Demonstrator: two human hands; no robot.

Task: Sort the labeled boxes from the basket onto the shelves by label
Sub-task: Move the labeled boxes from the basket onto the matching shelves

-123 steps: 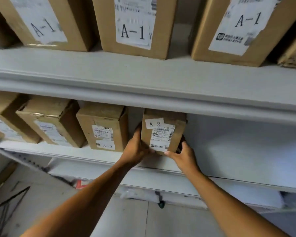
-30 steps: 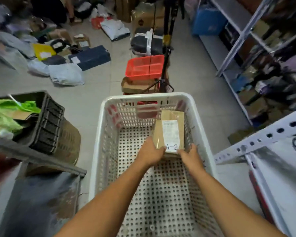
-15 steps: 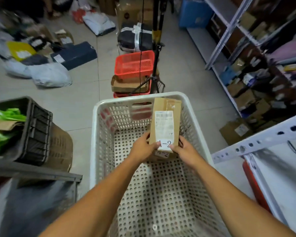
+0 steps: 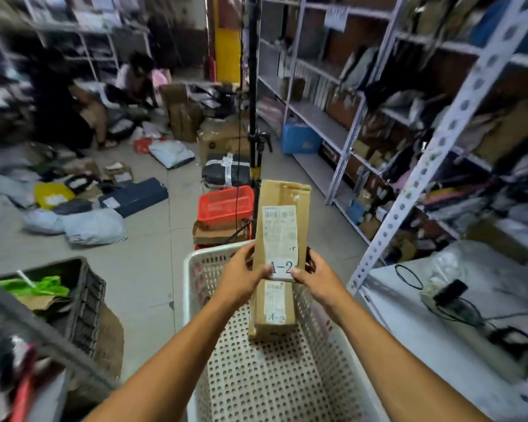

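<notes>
Above the basket (image 4: pixel 195 269), both hands hold box (image 4: pixel 282 226) (labeled A-2).

Matt brown cardboard box (image 4: pixel 282 214) with a white paper label (image 4: pixel 280 236) — white perforated plastic basket (image 4: pixel 195 269) — grey painted metal shelf post (image 4: pixel 439 141), punched with holes

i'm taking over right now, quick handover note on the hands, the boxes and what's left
Left hand: grips the lower left edge of the lifted box.
Right hand: grips its lower right edge.
Lifted box: marked A-2, held upright above the basket, clear of it.
Second box: also marked A-2, lying in the basket under the lifted one. No other boxes show in the visible part of the basket.
Done: the first box is picked up.
Left: shelve it with the A-2 boxes, then come back for the second box.
</notes>
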